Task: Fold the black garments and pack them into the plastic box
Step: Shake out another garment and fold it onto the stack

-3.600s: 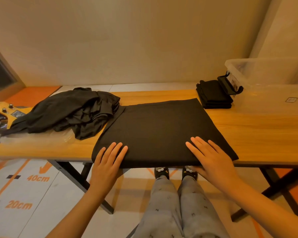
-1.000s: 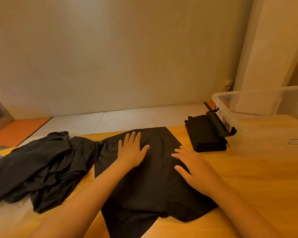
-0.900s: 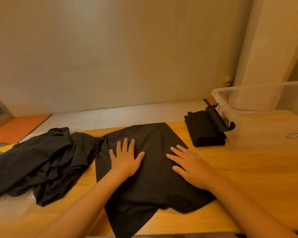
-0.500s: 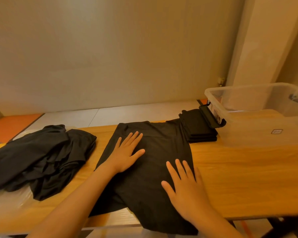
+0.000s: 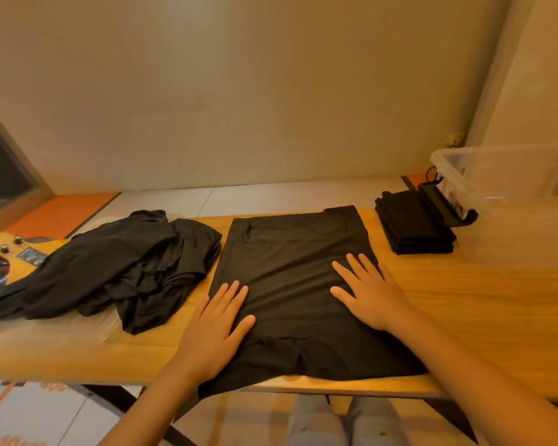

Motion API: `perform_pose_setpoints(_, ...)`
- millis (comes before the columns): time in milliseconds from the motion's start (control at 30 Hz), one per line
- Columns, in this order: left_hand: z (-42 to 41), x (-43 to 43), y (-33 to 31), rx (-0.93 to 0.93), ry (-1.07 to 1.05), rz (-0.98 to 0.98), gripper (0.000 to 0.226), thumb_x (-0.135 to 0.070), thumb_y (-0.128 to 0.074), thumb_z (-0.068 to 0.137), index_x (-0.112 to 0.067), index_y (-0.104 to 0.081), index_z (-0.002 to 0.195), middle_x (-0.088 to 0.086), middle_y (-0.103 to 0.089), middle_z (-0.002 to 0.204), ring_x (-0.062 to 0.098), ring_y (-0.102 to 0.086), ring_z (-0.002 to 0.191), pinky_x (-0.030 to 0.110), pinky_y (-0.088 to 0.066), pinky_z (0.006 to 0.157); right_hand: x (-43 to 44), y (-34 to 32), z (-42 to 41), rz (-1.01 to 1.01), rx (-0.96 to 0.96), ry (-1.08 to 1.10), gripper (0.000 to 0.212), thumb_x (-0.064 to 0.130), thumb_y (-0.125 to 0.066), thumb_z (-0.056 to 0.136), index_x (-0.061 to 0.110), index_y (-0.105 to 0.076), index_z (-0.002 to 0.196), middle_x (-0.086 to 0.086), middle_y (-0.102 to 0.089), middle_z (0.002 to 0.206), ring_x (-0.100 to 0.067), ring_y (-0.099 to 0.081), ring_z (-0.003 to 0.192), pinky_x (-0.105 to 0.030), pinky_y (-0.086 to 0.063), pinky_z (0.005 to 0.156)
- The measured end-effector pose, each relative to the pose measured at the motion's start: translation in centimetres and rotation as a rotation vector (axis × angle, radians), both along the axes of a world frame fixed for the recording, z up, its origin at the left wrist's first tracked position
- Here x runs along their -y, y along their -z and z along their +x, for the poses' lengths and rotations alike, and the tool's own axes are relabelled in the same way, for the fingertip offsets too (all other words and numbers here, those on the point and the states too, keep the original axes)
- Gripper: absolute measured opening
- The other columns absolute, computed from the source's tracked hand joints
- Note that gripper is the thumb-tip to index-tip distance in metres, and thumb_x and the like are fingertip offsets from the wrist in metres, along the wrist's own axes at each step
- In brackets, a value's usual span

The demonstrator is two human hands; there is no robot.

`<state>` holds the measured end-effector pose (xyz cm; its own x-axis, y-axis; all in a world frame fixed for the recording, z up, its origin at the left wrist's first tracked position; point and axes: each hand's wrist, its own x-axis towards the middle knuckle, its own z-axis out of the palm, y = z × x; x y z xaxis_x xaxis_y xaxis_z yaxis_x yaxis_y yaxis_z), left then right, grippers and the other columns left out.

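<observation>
In the head view, a black garment (image 5: 290,284) is seen spread flat at the middle of the wooden table (image 5: 480,300), its near edge hung over the front. The left hand (image 5: 216,326) and right hand (image 5: 371,294) are laid flat on it, fingers straight, nothing gripped. A crumpled pile (image 5: 120,268) is heaped at its left; a folded stack (image 5: 413,226) is set just beside the clear plastic box (image 5: 512,201)

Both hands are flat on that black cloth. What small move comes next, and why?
Probably pinch the near edge of the garment and fold it over the far half: the left hand and right hand lie flat on it, it looks mostly smooth, and that edge droops off the table.
</observation>
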<state>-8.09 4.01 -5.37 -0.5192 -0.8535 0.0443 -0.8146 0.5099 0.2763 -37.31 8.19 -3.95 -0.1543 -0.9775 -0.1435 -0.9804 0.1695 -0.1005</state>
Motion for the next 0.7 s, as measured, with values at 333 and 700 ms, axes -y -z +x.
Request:
perform_pose_setpoints(333,0.1,0.1,-1.2,-0.119,0.075,0.062,0.059,-0.051,-0.029,0.098,-0.031,-0.015,0.151,-0.011,-0.01,0.16,0.003,-0.002,0.146,0.027,-0.002,0.12,-4.9,-1.1,4.1,-0.154,0.022,-0.042,0.058,0.053,-0.018,0.1,0.034,0.0,0.152,0.008,0.007,0.161,-0.014,0.014,0.147,-0.038,0.007,0.118)
perform_pose_setpoints(700,-3.1,4.7,-1.4,0.157,0.183,0.003,0.093,-0.078,0.002,0.074,-0.03,-0.003,0.153,-0.006,0.001,0.161,0.01,0.003,0.147,0.028,0.004,0.116,-2.7,0.3,1.0,-0.117,0.013,0.082,0.054,0.047,-0.014,0.102,0.03,-0.006,0.153,0.005,-0.003,0.162,-0.015,0.003,0.148,-0.038,-0.002,0.119)
